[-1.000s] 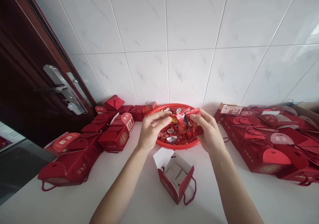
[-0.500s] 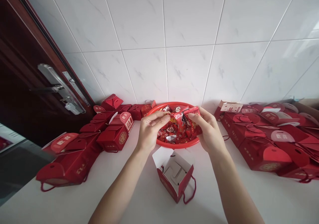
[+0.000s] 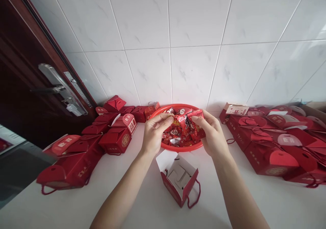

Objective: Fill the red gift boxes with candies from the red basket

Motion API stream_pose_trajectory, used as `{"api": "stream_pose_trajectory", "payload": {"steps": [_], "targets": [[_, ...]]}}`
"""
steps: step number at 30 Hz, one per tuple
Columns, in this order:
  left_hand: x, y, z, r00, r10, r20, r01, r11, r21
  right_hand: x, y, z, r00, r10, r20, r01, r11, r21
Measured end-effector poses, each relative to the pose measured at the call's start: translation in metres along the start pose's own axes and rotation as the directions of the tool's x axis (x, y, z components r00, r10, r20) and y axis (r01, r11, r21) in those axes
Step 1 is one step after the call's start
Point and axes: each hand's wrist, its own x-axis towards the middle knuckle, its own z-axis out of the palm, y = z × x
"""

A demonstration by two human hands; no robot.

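Observation:
Over the red basket (image 3: 189, 149), which holds many wrapped sweets (image 3: 175, 133), both hands are raised close together. My right hand (image 3: 211, 130) pinches a red packet (image 3: 189, 122) with dark lettering between thumb and fingers. My left hand (image 3: 156, 130) is closed in a pinch at the packet's left side; whatever lies between its fingertips is too small to make out. Nearer to me, below the basket, a red box (image 3: 178, 179) stands with its top open, its white inside showing and a cord handle hanging at its right.
Closed red boxes (image 3: 115, 140) stand in a group at the left, beside a dark door (image 3: 28, 69) with a metal handle. More red boxes (image 3: 265, 154) crowd the right side. A tiled wall (image 3: 193, 76) rises behind the white table (image 3: 142, 210).

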Motion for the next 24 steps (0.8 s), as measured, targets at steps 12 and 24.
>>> {"api": "stream_pose_trajectory", "payload": {"steps": [12,24], "targets": [[0.0007,0.0008,-0.0005,0.999,-0.035,0.017,0.035,0.999,0.006,-0.0005,-0.0024,0.0011,0.999,0.006,-0.039,-0.006,1.0,-0.011],[0.0012,-0.0004,-0.0023,1.0,-0.006,0.022,0.005,0.999,0.049,-0.0015,-0.0038,0.0016,0.999,0.02,-0.042,-0.022,0.999,-0.044]]}}
